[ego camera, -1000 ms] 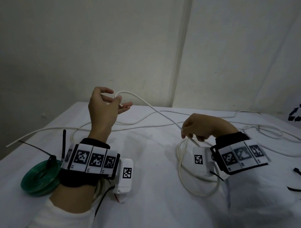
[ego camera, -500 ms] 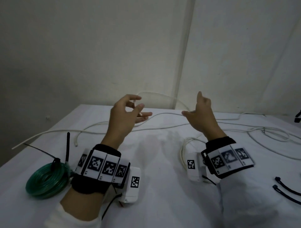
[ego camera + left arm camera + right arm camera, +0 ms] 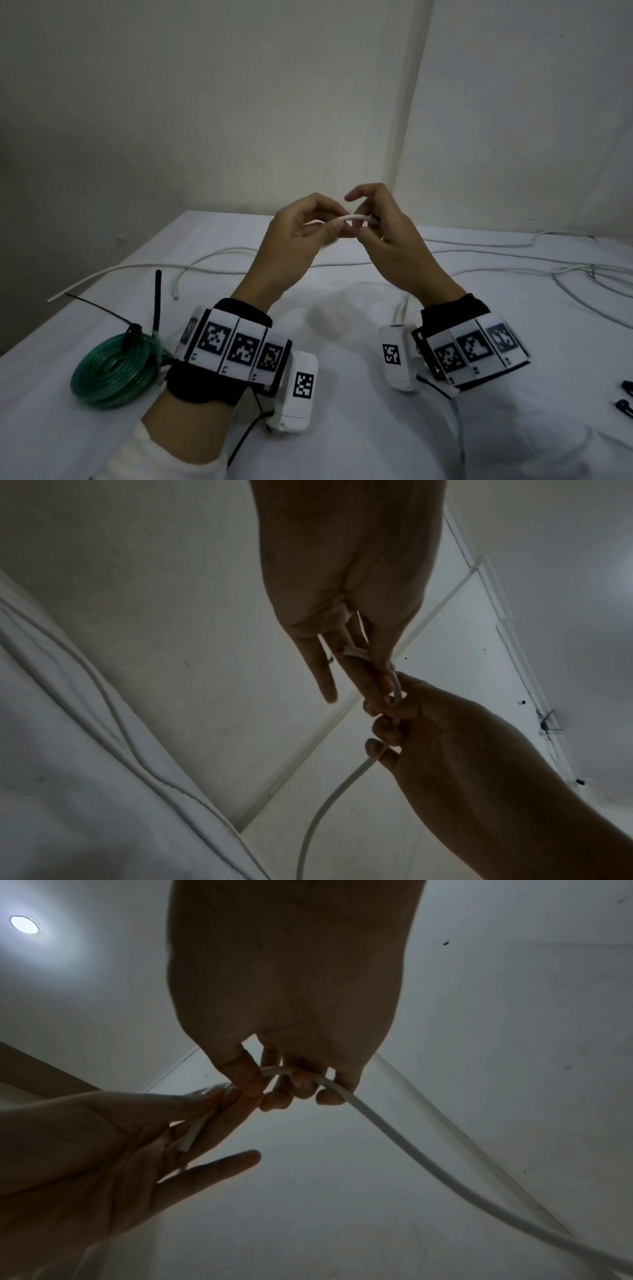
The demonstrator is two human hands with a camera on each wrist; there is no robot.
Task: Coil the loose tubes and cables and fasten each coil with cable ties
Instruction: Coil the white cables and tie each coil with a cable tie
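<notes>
At the tabletop's right edge, two black cable ties (image 3: 624, 397) are cut off by the picture's border, only their heads showing. The white cable (image 3: 354, 218) vanishes behind the fingers of the right hand (image 3: 383, 229) in the head view, so its run down to the table is hidden; in the right wrist view it leaves by the lower right corner. The near side of the green tube coil (image 3: 113, 370) at the tabletop's left edge is partly covered by the left wristband (image 3: 236, 346).
</notes>
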